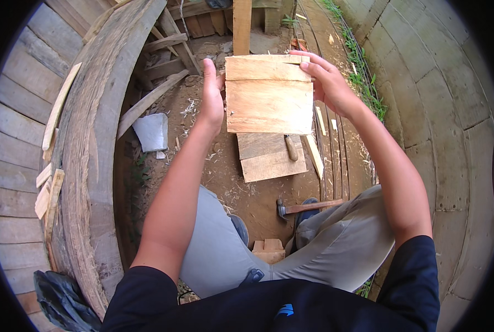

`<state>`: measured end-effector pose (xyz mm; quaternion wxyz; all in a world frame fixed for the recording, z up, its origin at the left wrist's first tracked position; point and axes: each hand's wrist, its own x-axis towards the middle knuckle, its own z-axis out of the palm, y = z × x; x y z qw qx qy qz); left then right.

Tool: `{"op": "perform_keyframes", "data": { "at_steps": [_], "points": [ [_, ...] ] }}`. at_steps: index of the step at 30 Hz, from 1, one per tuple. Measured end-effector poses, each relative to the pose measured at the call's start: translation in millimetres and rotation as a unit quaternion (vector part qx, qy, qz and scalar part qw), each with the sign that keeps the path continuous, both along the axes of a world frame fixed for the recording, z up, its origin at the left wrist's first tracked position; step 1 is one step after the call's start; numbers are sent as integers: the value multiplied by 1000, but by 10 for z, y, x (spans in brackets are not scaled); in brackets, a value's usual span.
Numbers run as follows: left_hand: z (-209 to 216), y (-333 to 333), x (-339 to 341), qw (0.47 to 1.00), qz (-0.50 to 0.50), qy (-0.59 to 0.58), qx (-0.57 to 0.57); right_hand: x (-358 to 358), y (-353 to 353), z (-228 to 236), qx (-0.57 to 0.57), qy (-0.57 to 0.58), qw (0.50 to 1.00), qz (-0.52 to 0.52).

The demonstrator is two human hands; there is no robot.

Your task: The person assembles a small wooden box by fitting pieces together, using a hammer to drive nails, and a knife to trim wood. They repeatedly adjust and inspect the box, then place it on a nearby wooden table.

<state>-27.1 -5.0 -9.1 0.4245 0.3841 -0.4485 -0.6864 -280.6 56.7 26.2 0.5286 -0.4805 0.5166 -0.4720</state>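
Note:
Between my two hands, a square wooden panel (269, 105) of pale joined boards is held up, with a seam running across near its far edge and a crack by the far right corner. My left hand (212, 97) is closed against its left edge, thumb pointing up and the other fingers mostly hidden behind. At the far right corner my right hand (331, 82) grips it, thumb on the top face. Partly covered below the panel is a wooden block (269, 166). On that lies a wooden-handled tool (291, 149), its working end hidden.
A hammer (316, 206) lies by my right foot. A thick rough beam (94, 138) runs along the left, with offcuts (52, 193) beside it. A pale stone slab (151, 131), shavings and wood strips are on the dirt. A block wall (424, 99) rises at right.

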Motion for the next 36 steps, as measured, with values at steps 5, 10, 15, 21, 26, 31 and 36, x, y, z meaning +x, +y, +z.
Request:
{"op": "perform_keyframes", "data": {
  "at_steps": [5,10,15,21,26,31,36],
  "points": [
    [-113,-29,-73,983,-16,-141,-113,-11,18,-25,9,-16,1000,13],
    [-180,-7,-120,957,47,-188,-215,-34,13,-54,7,-39,999,34],
    [-257,-39,-143,955,43,-193,-222,-77,4,-60,3,-35,998,47],
    [-299,-70,-133,965,40,-172,-195,-81,-2,-60,2,-12,999,53],
    [-329,-128,-100,971,31,-149,-184,-49,25,-39,-3,-32,998,57],
    [-344,-139,-96,969,28,-152,-193,-78,-12,-81,-9,-24,998,58],
    [-264,-78,-123,969,31,-116,-214,-128,-17,-96,-35,33,998,27]
  ]
}}
